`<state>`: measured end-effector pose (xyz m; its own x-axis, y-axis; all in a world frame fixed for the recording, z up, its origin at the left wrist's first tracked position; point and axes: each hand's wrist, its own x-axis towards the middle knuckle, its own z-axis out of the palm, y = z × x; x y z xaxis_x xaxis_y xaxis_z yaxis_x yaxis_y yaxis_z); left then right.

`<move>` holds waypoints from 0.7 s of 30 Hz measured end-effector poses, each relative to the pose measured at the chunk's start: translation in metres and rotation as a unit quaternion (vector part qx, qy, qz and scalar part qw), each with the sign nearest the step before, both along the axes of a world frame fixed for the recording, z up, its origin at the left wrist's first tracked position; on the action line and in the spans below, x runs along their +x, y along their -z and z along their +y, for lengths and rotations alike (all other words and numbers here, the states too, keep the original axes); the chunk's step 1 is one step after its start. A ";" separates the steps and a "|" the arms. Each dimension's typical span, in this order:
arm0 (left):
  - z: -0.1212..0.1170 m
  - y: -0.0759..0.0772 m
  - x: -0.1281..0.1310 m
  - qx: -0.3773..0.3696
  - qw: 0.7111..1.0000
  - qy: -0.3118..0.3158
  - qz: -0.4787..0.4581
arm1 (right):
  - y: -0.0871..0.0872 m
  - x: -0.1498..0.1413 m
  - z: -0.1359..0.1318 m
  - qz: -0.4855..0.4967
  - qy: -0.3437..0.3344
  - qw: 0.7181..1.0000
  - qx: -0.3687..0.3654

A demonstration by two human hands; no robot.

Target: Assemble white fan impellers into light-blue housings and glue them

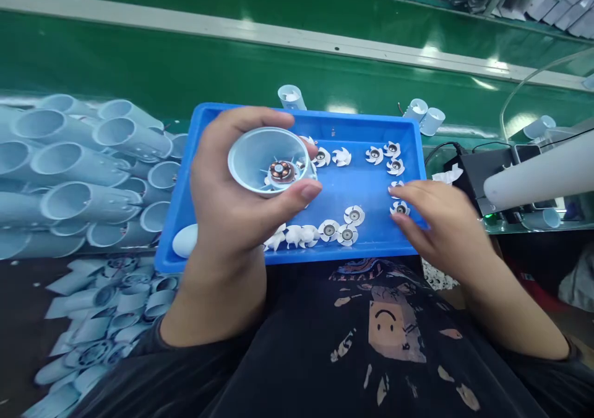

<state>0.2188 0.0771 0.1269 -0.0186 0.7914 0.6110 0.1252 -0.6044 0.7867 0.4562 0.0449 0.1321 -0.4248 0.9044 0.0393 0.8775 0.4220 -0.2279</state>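
Observation:
My left hand (221,195) is wrapped round a light blue plastic tube (245,161), its open end tilted up at me. Deep inside the tube shows a motor stator (282,170) with copper coils. My right hand (448,229) reaches over the right side of a blue tray (297,258), thumb and forefinger apart. Its fingertips are at two small white fan impellers (400,209); whether they touch one, I cannot tell. More impellers (348,235) lie along the tray's front, back and right sides. A rounded light blue piece (185,240) sits in the tray's front left corner.
Light blue tubes (69,198) are stacked at the left, with a pile of shorter blue parts (106,319) below them. Several tubes (291,96) stand behind the tray. At the right are a black box (482,170) with cables and a thick white cylinder (538,170).

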 end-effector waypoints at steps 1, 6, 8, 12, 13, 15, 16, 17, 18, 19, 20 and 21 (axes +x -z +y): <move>0.003 0.004 -0.001 -0.006 1.000 -0.002 -0.003 | 0.009 -0.009 0.007 -0.052 -0.007 0.998 -0.046; 0.017 0.027 -0.005 -0.041 0.999 0.020 -0.024 | 0.044 -0.049 0.037 -0.187 -0.049 0.967 -0.165; 0.022 0.031 -0.007 -0.055 0.997 0.030 -0.044 | 0.046 -0.054 0.041 -0.202 -0.069 0.966 -0.148; 0.029 0.032 -0.011 -0.037 0.996 0.042 -0.076 | 0.040 -0.044 0.041 -0.227 -0.116 0.962 -0.102; 0.030 0.031 -0.011 -0.024 0.995 0.047 -0.085 | 0.038 -0.041 0.040 -0.235 -0.131 0.958 -0.099; 0.030 0.031 -0.010 -0.011 0.994 0.056 -0.096 | 0.037 -0.034 0.037 -0.247 -0.155 0.951 -0.103; 0.029 0.031 -0.009 -0.013 0.994 0.058 -0.096 | 0.038 -0.033 0.036 -0.251 -0.159 0.949 -0.106; 0.028 0.031 -0.008 -0.020 0.994 0.060 -0.091 | 0.038 -0.032 0.035 -0.253 -0.156 0.949 -0.106; 0.026 0.031 -0.007 -0.032 0.994 0.063 -0.080 | 0.039 -0.033 0.035 -0.253 -0.148 0.950 -0.105; 0.024 0.031 -0.006 -0.044 0.995 0.063 -0.064 | 0.040 -0.036 0.035 -0.253 -0.136 0.952 -0.102; 0.022 0.031 -0.005 -0.059 0.996 0.059 -0.042 | 0.041 -0.039 0.035 -0.251 -0.124 0.955 -0.101; 0.020 0.031 -0.004 -0.075 0.996 0.053 -0.014 | 0.041 -0.043 0.035 -0.250 -0.114 0.956 -0.101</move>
<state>0.2144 0.0971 0.0961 0.0545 0.8725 0.4855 0.0433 -0.4878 0.8719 0.4134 0.0804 0.0908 -0.5315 0.7542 -0.3856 0.7891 0.6064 0.0983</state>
